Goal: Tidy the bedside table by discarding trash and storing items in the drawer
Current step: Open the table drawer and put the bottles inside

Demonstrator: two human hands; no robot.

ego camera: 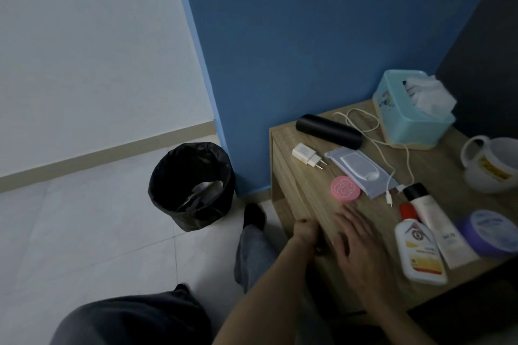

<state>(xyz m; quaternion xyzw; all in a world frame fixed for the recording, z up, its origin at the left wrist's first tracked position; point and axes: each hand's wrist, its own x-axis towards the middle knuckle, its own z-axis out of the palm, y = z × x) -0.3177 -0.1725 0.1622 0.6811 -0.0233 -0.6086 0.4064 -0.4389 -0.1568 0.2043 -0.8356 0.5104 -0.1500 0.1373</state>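
Note:
The wooden bedside table [302, 185] carries a black case [329, 130], a white charger plug [307, 155], a grey wipes pack [361, 171], a pink round compact [345, 189], a white cable [392, 148], a red-capped white bottle [417, 246], a black-capped tube [437, 221] and a purple jar [493, 232]. My left hand [307, 232] is curled against the table's front face just under the top edge, its fingers hidden. My right hand [356, 246] lies flat on the tabletop with fingers spread, just below the compact and holding nothing.
A black-lined trash bin [192, 185] with some paper inside stands on the tiled floor left of the table. A teal tissue box [412, 112] and a white mug [493, 165] sit at the back right. Blue wall behind; my legs are below.

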